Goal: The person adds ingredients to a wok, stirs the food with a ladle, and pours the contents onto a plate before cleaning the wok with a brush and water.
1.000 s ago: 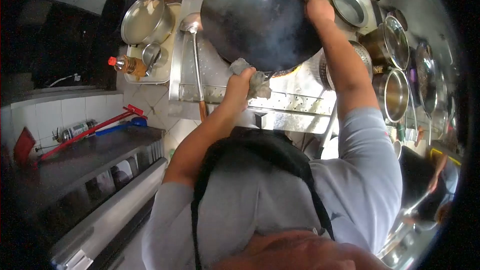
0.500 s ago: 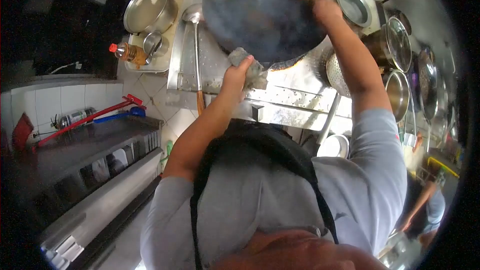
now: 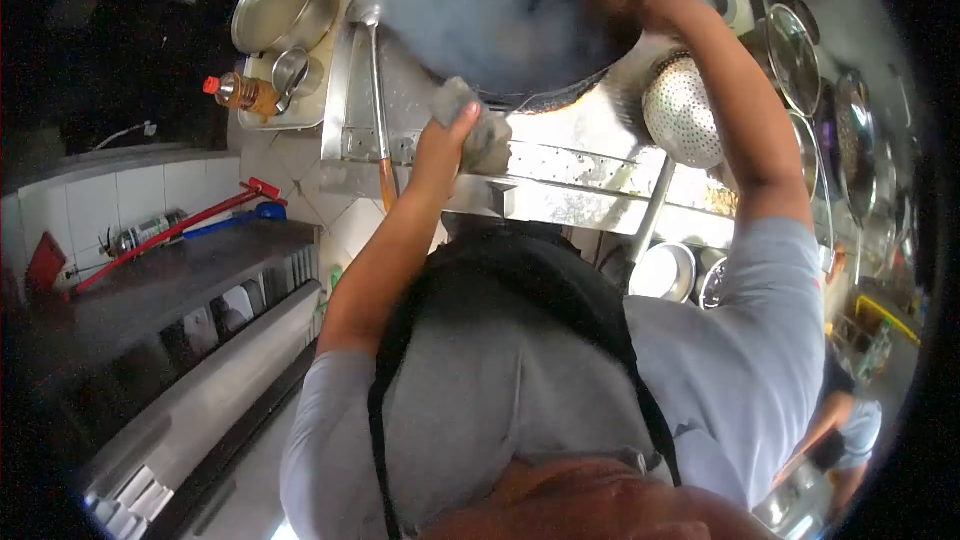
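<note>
A large dark wok (image 3: 530, 35) fills the top middle, with smoke spread over its left half. My left hand (image 3: 450, 140) is closed around a grey rag (image 3: 485, 140), which lies right at the wok's near-left rim. At the right rim, my right hand (image 3: 670, 10) is curled with the back of it towards me; I cannot tell what its fingers hold. The near underside of the wok shows brown, scorched metal above the bright stove top (image 3: 590, 135). Left of the rag, a long-handled ladle (image 3: 378, 90) rests with its wooden grip towards me.
A perforated strainer (image 3: 685, 110) lies beneath my right forearm. On the left are a steel pot (image 3: 285, 5), a red-capped bottle (image 3: 240, 93) and a tray (image 3: 305, 120). Lidded pans stand at right. Another person's arm (image 3: 825, 420) appears at lower right.
Smoke over the wok has thickened on the left. The view has shifted, so the wok sits higher in it. My left hand still holds the rag, and the other person has moved lower.
</note>
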A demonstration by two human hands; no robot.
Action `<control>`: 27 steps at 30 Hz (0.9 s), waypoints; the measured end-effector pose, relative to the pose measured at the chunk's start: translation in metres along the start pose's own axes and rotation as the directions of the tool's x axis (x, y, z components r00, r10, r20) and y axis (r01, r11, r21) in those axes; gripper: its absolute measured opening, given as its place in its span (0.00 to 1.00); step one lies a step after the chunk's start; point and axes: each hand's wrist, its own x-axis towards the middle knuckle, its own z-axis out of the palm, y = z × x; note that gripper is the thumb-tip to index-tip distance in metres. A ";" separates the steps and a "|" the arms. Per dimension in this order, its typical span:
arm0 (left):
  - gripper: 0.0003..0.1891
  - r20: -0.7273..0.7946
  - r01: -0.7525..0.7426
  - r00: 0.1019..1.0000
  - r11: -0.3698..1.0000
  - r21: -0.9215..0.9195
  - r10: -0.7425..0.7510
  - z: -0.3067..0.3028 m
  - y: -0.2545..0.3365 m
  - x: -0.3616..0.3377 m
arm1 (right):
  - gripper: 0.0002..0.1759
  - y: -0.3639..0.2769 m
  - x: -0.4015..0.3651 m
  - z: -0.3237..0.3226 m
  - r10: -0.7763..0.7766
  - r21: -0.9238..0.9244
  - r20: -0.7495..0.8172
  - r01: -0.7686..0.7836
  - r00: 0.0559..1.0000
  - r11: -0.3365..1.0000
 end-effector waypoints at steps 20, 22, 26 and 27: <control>0.26 0.371 -0.283 0.918 0.425 0.860 -0.139 -0.100 -0.196 0.028 | 0.45 -0.134 -0.196 0.146 0.222 0.561 -0.651 0.262 0.726 0.786; 0.25 0.451 -0.401 0.890 0.349 0.847 -0.073 -0.092 -0.154 0.012 | 0.38 -0.112 -0.179 0.066 0.134 0.357 -0.473 0.050 0.871 0.933; 0.25 0.370 -0.322 0.928 0.395 0.860 -0.048 -0.084 -0.139 -0.004 | 0.18 -0.056 -0.114 -0.017 0.039 -0.109 -0.133 -0.054 0.990 0.993; 0.25 0.332 -0.277 0.943 0.479 0.833 -0.033 -0.085 -0.153 0.003 | 0.18 -0.066 -0.127 -0.040 0.042 -0.110 -0.133 -0.057 0.990 0.992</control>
